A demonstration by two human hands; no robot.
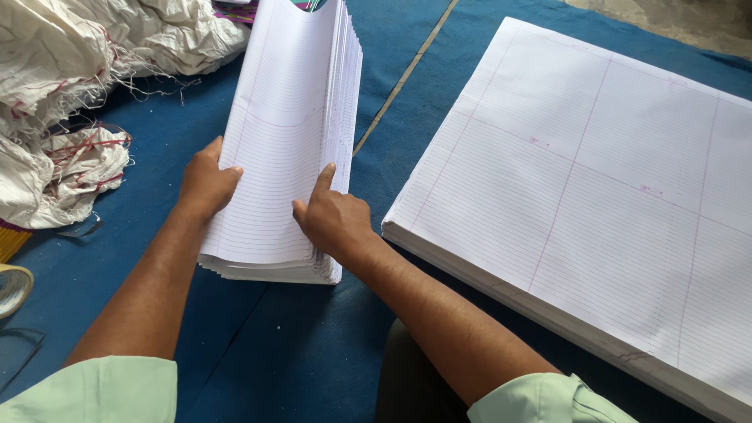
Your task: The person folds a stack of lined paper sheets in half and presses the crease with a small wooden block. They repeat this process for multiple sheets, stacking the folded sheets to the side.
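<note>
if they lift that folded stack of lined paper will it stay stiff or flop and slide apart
The folded stack of lined paper would probably flop: its loose sheets already fan at the right edge. They may slide apart unless pinched, as the left hand and right hand grip both sides. It is thick, so likely heavy for its size.

Matt white ruled paper in the folded stack (286, 133). Blue surface (274, 352) looks like napped cloth. Frayed, coarse woven sacks (70, 70).

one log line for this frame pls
left hand: grips folded ruled-paper stack left edge | right hand: on stack's right edge | large ruled-sheet pile: apart, right
</note>
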